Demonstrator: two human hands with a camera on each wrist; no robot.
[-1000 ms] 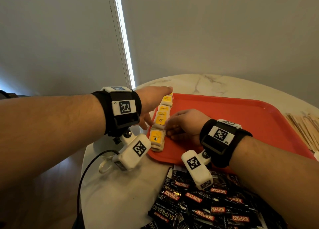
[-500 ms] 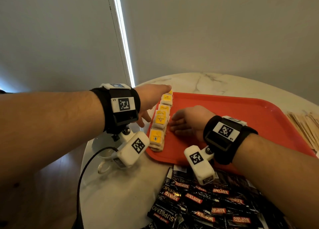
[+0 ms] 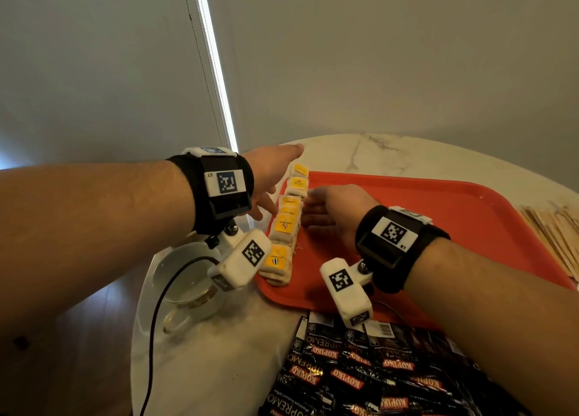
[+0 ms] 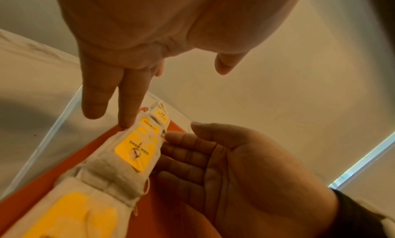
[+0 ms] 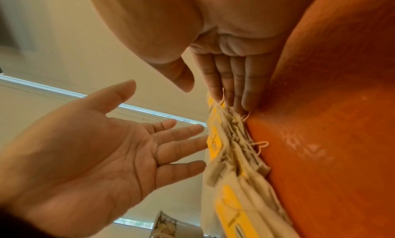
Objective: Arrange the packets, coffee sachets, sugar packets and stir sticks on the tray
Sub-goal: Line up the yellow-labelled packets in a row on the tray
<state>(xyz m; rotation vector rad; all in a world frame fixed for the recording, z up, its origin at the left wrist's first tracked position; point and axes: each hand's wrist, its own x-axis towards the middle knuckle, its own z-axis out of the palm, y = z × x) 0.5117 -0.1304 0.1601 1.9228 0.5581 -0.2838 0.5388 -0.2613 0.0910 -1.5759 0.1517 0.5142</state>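
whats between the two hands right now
The row of yellow-tagged tea bags along the red tray's left edge. The head view shows the left hand and right hand flanking it, fingers straight.

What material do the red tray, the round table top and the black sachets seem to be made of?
Red tray: probably moulded plastic, with a lightly glossy, finely textured face and a rounded rim.
Table top: marble or a marble-look surface, pale with grey veins.
Black sachets: likely plastic or foil film, shiny and crinkled.
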